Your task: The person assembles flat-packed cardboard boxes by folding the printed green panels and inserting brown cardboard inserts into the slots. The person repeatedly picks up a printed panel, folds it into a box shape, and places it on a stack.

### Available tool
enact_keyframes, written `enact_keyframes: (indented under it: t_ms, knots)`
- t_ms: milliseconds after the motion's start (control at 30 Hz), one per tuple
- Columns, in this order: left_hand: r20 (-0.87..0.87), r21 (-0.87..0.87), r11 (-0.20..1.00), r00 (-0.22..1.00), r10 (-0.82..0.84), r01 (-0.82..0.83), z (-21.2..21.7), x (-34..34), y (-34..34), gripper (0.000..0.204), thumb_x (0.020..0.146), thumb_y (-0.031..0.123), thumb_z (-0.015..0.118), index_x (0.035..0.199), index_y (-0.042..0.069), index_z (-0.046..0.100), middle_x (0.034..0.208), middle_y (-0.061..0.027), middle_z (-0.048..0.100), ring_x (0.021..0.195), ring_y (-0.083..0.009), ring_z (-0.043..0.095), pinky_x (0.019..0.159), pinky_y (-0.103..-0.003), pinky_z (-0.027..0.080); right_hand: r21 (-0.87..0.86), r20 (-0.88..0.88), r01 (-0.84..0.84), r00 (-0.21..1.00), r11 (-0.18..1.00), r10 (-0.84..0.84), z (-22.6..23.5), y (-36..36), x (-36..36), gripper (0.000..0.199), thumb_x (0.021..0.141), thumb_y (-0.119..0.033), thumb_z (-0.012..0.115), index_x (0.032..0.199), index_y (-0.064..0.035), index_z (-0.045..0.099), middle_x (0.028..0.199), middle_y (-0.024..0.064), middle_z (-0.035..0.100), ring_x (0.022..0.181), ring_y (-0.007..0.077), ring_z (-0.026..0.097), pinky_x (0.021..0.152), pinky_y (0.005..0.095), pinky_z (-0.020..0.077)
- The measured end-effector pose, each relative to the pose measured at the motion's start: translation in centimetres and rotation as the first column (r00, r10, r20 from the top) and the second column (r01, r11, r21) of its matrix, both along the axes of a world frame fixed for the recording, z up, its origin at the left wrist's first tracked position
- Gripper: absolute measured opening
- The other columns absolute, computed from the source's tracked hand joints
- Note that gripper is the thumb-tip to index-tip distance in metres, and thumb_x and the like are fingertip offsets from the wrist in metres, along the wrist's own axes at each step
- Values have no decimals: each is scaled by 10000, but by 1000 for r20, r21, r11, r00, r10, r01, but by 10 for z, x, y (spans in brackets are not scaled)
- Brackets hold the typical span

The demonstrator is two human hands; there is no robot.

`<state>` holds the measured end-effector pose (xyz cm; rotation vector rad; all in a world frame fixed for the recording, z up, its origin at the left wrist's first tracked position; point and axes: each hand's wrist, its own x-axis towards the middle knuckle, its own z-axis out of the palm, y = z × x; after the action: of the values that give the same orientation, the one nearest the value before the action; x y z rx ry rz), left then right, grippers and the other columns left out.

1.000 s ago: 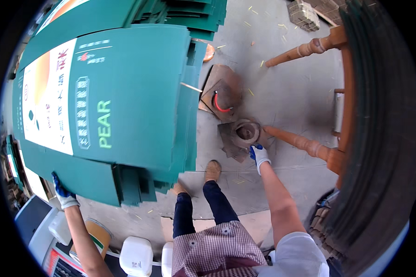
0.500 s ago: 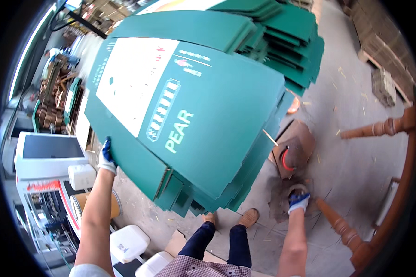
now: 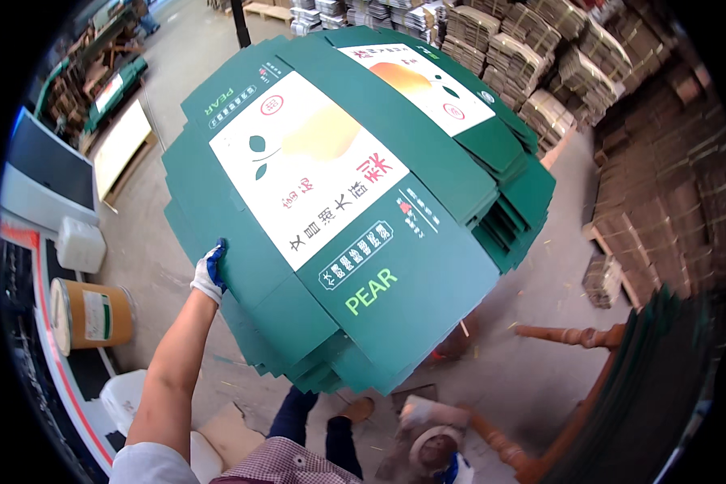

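A large stack of flat green printed cardboard sheets (image 3: 266, 306) fills the middle of the view. White panels with a pear picture show on its top. My left hand (image 3: 208, 274), in a white glove with blue fingers, rests against the stack's left edge, its fingers stretched out. At the bottom edge my right hand (image 3: 458, 469), gloved alike, is partly cut off and blurred. It is next to a brownish round thing with a ring-shaped top (image 3: 433, 449), whose kind I cannot make out. Whether that hand holds anything is hidden.
Turned wooden legs (image 3: 569, 333) stick out at the right, beside more upright green sheets (image 3: 645, 379). Tied brown cardboard bundles (image 3: 661, 202) are piled beyond. At the left stand a fibre drum (image 3: 101, 315), a white jerrycan (image 3: 81, 244) and a machine (image 3: 44, 177).
The view has swung round, bringing the pear panels and the green sheets at the right into sight. My left hand stays at the stack's edge. My right hand now appears lower, near the bottom.
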<state>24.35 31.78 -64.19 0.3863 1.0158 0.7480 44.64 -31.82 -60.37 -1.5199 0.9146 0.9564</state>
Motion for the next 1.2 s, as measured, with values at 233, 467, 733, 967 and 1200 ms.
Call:
enact_keyframes:
  t_ms: [233,467,733,967,1200]
  knots:
    - [18,-97,972,976,217,-214,16,-23,24,324,793,39,511,1110,-13,463,1047,-150,543,909,-273,568,783,-386,494,-183,25,-487,866,854,499,172,180,31,377,882,-337,416,1157,-80,453,1051,37,464,940,190,447,784,330,369]
    - [115,-170,965,968,223,-202,21,-44,49,316,773,-53,487,1084,-1,458,1017,-158,549,885,-286,578,770,-378,516,-281,179,-804,493,525,851,294,403,54,322,878,-309,445,1091,-72,488,917,23,498,804,156,491,673,299,413]
    - [222,-53,960,934,281,-276,-2,-66,57,254,760,-34,538,1006,-10,482,926,-150,587,804,-261,600,726,-319,522,-312,487,-927,31,206,873,303,685,77,263,873,-277,478,1017,-63,528,765,7,537,650,118,542,546,262,464]
    - [69,-145,944,949,308,-296,17,-45,70,299,748,-56,466,1045,-36,439,942,-181,571,844,-282,596,744,-338,522,-195,617,-965,18,175,787,185,866,145,307,875,-282,449,1034,-28,518,771,54,568,654,154,574,551,279,482]
    - [-38,-84,965,969,245,-247,-7,-29,68,345,727,-8,518,1066,-58,478,996,-152,564,891,-254,573,803,-344,488,-910,385,-363,-566,200,729,126,897,163,497,791,-428,477,1059,-12,519,1038,240,556,987,402,507,838,442,406]
